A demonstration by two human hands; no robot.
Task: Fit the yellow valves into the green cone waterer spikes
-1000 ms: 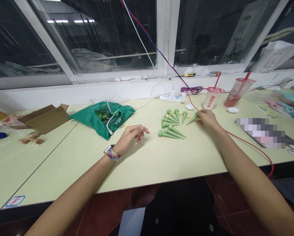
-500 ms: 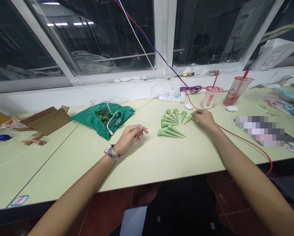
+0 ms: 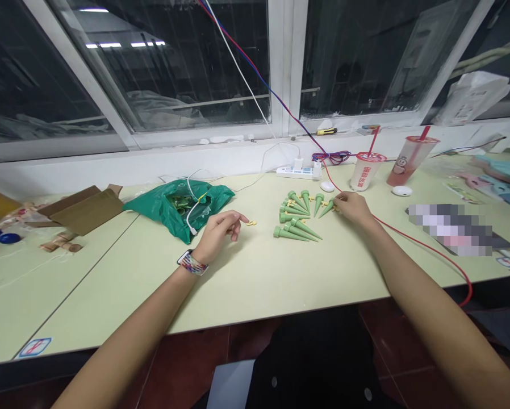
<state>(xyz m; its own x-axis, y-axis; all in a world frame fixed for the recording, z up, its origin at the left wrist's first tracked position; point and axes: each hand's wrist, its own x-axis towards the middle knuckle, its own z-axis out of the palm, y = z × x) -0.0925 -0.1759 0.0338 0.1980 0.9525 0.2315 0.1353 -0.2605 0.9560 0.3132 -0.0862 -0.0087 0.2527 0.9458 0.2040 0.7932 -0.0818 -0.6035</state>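
Observation:
My right hand [image 3: 352, 208] is shut on a green plastic cone-shaped spike [image 3: 327, 208], whose tip points left towards several similar spikes [image 3: 296, 216] lying on the pale green table [image 3: 255, 278]. Small yellow plastic fittings lie among them. My left hand [image 3: 218, 234], with a woven bracelet and a watch at its wrist, rests relaxed with nothing visible in it. Just beyond its fingertips lies a small yellow fitting [image 3: 250, 223]. More green pieces show inside a green plastic bag [image 3: 170, 208] behind that hand.
A white power strip [image 3: 298, 172] and a tangle of wires sit along the window wall. A red wire [image 3: 425, 247] runs across the table. Two plastic drink cups [image 3: 368, 171] stand at the back right. A flattened cardboard box [image 3: 82, 210] lies at the far left.
My right hand has moved slightly left with the spike, closer to the other spikes. My left hand has drawn back a little, and the camera view has shifted slightly.

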